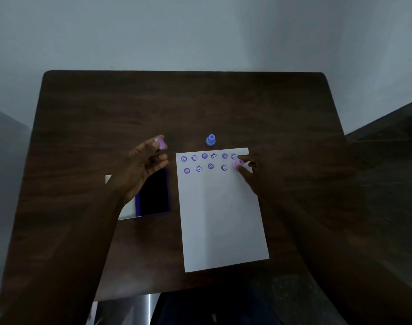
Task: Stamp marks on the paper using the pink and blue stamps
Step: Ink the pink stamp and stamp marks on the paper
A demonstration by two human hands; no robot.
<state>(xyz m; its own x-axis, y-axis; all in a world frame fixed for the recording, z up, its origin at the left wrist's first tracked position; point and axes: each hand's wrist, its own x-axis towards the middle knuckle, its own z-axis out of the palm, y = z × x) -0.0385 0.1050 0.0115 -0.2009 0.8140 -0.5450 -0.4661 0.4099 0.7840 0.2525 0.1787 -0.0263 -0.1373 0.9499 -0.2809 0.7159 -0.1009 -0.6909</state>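
A white paper (220, 214) lies on the dark wooden table (153, 109), with two rows of purple stamped marks (204, 161) along its top. My right hand (247, 168) holds a pink stamp (238, 164) pressed on the paper at the right end of the second row. My left hand (141, 165) is raised left of the paper and pinches a small pink piece (160, 143), perhaps the stamp's cap, at its fingertips. A blue stamp (210, 140) stands upright on the table just beyond the paper's top edge.
An open ink pad (154, 195) with a dark surface and purple rim lies left of the paper, partly under my left hand, its white lid (127, 211) beside it. Grey walls surround the table. The table's near edge is close to my body.
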